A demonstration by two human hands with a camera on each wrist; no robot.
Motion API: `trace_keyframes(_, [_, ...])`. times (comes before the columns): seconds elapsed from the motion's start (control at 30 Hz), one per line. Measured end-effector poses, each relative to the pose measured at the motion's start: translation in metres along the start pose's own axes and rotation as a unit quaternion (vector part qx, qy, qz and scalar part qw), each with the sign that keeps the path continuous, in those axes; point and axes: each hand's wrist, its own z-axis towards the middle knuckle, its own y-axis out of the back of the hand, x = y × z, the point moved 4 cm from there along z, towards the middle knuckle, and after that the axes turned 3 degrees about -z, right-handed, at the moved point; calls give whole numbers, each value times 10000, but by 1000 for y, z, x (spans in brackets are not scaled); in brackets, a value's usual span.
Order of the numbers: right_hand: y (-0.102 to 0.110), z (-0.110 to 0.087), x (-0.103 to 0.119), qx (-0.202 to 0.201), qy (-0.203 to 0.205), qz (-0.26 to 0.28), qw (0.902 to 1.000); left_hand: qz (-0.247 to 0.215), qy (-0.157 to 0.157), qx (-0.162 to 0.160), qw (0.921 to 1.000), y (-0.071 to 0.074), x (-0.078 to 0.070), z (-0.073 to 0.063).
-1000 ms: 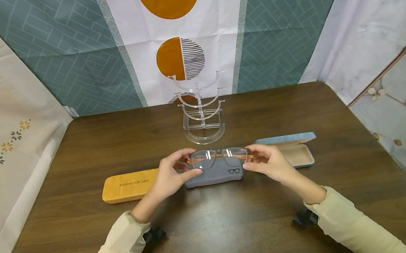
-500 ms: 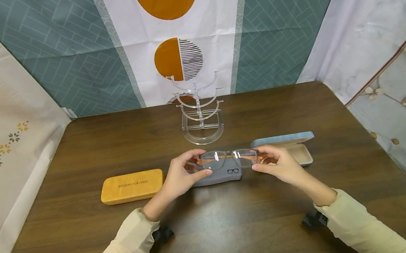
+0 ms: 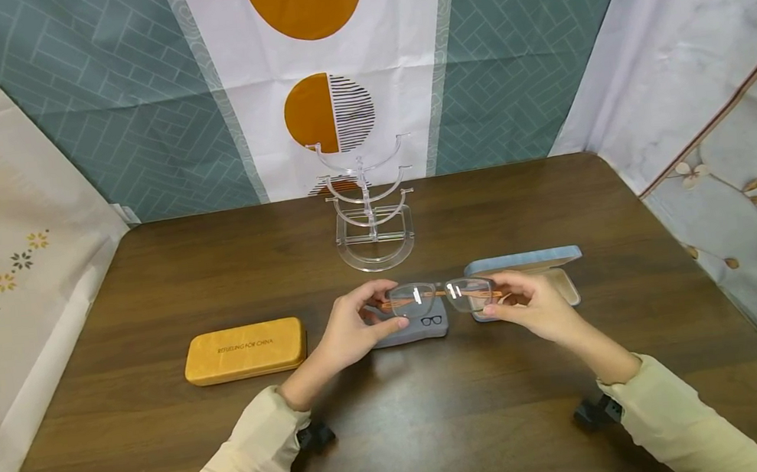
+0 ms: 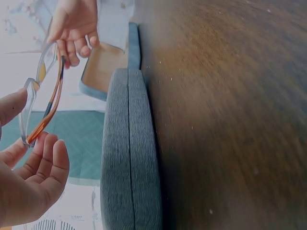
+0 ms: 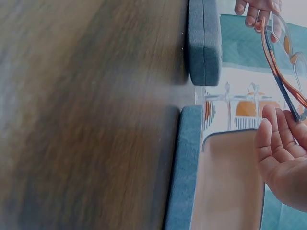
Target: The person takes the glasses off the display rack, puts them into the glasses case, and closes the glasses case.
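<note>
A pair of glasses (image 3: 413, 301) with clear frames and orange temples is held up between both hands, temples folded behind the lenses. My left hand (image 3: 357, 321) pinches its left end between thumb and fingers. At the other end my right hand (image 3: 535, 307) grips it the same way. Beneath and behind the glasses lies a closed grey glasses case (image 3: 416, 330), partly hidden by them and the left hand. An open blue glasses case (image 3: 523, 260) with a beige lining (image 5: 230, 177) stands behind the right hand, its lid up.
A closed yellow glasses case (image 3: 245, 351) lies on the wooden table (image 3: 399, 434) to the left. Farther back, a clear tiered display stand (image 3: 371, 221) stands before the patterned cloth backdrop (image 3: 499, 62).
Both hands have shifted to the right together with the glasses, which now overlap the open blue case in the head view. The view itself has moved slightly.
</note>
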Motion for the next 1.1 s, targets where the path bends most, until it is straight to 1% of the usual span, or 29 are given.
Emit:
trace_keyframes(0.03, [1,-1,-1,-7,22,9,10000,-10,-21,6,10000,-2,5,1])
trace_keyframes(0.07, [2,-1,-1,-17,44,13,10000,-18,-54,13,10000,-3,6,1])
trace_keyframes(0.23, [7,-4,-5,-139,213,-102,9996,-89,-162,65,9998,-8,9,4])
trace_keyframes(0.37, [10,-7,-10,-110,115,-10,9999,-81,-78,93,9999,-12,9,6])
trace_keyframes(0.47, [14,-10,-14,-67,-111,-9,9999,-30,-52,156,9999,-16,7,8])
trace_keyframes(0.6, [22,-13,-19,-117,-262,-308,9991,67,-106,307,9995,-19,-13,9])
trace_keyframes(0.7, [27,-16,-20,-162,-345,-443,9983,117,-124,338,9993,-22,-25,11])
trace_keyframes(0.77, [29,-17,-20,-189,-350,-473,9981,139,-160,335,9992,-26,-17,13])
trace_keyframes(0.93, [33,-20,-19,-272,-355,-511,9977,177,-376,363,9985,-34,8,19])
trace_keyframes(1.1, [39,-22,-21,-273,-353,-584,9973,224,-418,393,9981,-38,8,24])
